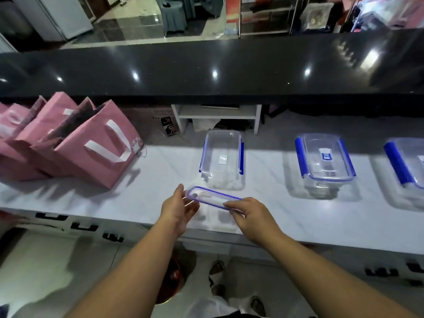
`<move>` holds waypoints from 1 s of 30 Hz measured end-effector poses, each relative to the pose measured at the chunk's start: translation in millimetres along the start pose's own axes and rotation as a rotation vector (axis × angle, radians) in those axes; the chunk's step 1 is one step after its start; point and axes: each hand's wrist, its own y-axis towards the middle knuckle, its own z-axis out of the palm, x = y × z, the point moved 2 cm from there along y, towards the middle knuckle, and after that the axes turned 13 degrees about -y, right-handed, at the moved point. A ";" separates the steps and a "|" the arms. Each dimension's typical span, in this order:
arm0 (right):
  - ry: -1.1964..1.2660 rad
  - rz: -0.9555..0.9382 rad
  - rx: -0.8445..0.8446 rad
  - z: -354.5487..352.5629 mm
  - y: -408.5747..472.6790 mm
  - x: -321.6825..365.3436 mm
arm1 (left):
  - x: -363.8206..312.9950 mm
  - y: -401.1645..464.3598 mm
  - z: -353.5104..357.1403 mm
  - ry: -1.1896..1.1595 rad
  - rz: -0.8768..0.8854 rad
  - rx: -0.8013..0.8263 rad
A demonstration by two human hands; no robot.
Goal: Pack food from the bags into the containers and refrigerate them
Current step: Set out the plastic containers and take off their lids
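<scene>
A clear lid with a blue rim (210,197) hangs just above the white counter, held at both ends. My left hand (177,208) grips its left end and my right hand (249,213) pinches its right end. Right behind the lid stands an open clear container (222,158) with blue side clips, nothing in it. A second clear container (324,160) with its lid on sits to the right, and a third container (407,162) is cut off by the right edge. Several pink paper bags (91,145) with white handles stand at the left.
The white counter (286,214) runs left to right, with a raised black glossy shelf (206,70) behind it. A small white stand (218,115) sits under that shelf. A white refrigerator (62,17) stands in the far left of the room.
</scene>
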 end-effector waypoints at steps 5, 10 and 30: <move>-0.084 -0.016 0.088 16.9 -3.3 -9.3 | 2.0 14.9 -20.0 0.253 0.040 -0.052; -0.028 0.425 0.014 23.6 19.0 -34.0 | 1.0 38.2 -33.3 0.435 0.026 -0.051; 0.018 0.684 -0.133 14.0 57.0 -46.1 | -48.6 67.2 -6.6 1.254 0.558 0.086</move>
